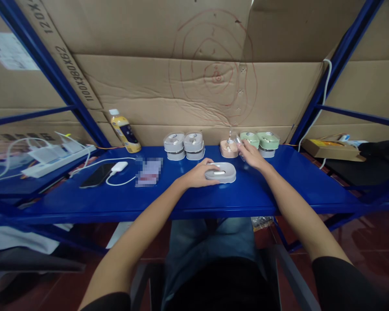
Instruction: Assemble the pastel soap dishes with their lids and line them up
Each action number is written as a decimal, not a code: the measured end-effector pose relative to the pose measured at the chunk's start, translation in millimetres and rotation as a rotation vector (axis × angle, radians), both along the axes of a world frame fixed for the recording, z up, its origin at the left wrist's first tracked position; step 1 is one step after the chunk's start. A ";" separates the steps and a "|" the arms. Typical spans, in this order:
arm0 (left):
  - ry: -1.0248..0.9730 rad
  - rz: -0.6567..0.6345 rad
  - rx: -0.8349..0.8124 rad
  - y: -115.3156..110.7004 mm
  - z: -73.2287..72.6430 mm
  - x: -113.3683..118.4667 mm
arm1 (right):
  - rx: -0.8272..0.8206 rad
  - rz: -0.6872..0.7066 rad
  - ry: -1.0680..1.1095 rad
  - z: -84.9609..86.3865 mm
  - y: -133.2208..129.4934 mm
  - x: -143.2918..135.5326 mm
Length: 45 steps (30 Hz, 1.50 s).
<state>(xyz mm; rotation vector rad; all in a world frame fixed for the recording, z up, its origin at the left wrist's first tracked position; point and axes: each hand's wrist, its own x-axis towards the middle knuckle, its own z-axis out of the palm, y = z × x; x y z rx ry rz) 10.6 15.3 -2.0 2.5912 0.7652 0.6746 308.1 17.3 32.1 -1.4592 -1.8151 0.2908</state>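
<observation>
My left hand (202, 173) is wrapped round the left end of a grey oval box (230, 172) that rests on the blue table. A small pale bar lies on top of the box, and no clear lid covers it. Farther back, my right hand (251, 154) grips a clear plastic lid (237, 140), tilted on edge. Just left of that lid stands a pink box (228, 150), partly seen through it. Behind the right hand are green boxes with clear lids (268, 140), partly hidden by the fingers.
Two stacks of grey lidded boxes (194, 144) stand at the back. To the left are a juice bottle (125, 133), a phone (97, 175), a white charger with cable (119, 167) and a power strip (58, 162). Blue posts (335, 71) frame the cardboard backing (132, 82).
</observation>
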 end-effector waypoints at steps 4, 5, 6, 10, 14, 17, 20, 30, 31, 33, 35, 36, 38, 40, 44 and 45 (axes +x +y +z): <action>-0.042 0.042 -0.026 1.4 -6.6 3.3 | -0.004 0.120 0.009 2.9 -8.5 -8.1; -0.068 0.061 -0.047 2.5 -8.1 3.2 | 0.005 0.191 -0.011 3.7 -11.2 -10.0; -0.098 0.073 -0.073 3.9 -9.4 2.8 | 0.008 0.270 -0.036 4.5 -13.9 -11.9; -0.156 0.072 -0.167 8.9 -11.2 -1.0 | 0.010 0.463 -0.196 5.9 -22.3 -21.4; -0.097 0.104 -0.233 11.3 -8.7 -4.4 | 0.027 0.464 -0.333 0.3 -24.1 -33.2; -0.091 0.111 -0.244 11.6 -7.4 -4.4 | 0.047 0.462 -0.382 -5.5 -23.0 -38.8; -0.079 0.120 -0.245 11.3 -6.7 -3.9 | 0.043 0.456 -0.395 -8.7 -22.4 -40.9; -0.013 0.089 -0.101 20.4 -2.8 -11.6 | -0.094 0.484 -0.440 -4.7 -19.0 -28.6; -0.018 0.113 -0.082 22.4 -3.6 -13.3 | -0.096 0.482 -0.451 -4.4 -18.4 -26.0; -0.042 0.185 -0.042 25.9 -5.0 -16.6 | -0.088 0.447 -0.476 -3.7 -18.6 -23.4; -0.070 0.265 -0.004 27.9 -5.9 -18.4 | -0.087 0.380 -0.499 -2.8 -21.4 -25.7; -0.085 0.299 0.014 28.2 -6.0 -18.5 | -0.091 0.337 -0.511 -2.4 -23.6 -28.9; -0.112 0.339 0.048 27.8 -5.6 -17.2 | -0.102 0.235 -0.534 -1.7 -29.1 -38.2; -0.128 0.338 0.073 26.4 -4.6 -14.5 | -0.112 0.139 -0.555 -1.7 -34.0 -49.0; -0.139 0.323 0.085 23.6 -1.6 -10.1 | -0.137 0.038 -0.541 -2.4 -37.4 -62.7; -0.150 0.331 0.083 23.1 -0.5 -9.7 | -0.143 0.033 -0.514 -2.0 -37.1 -63.0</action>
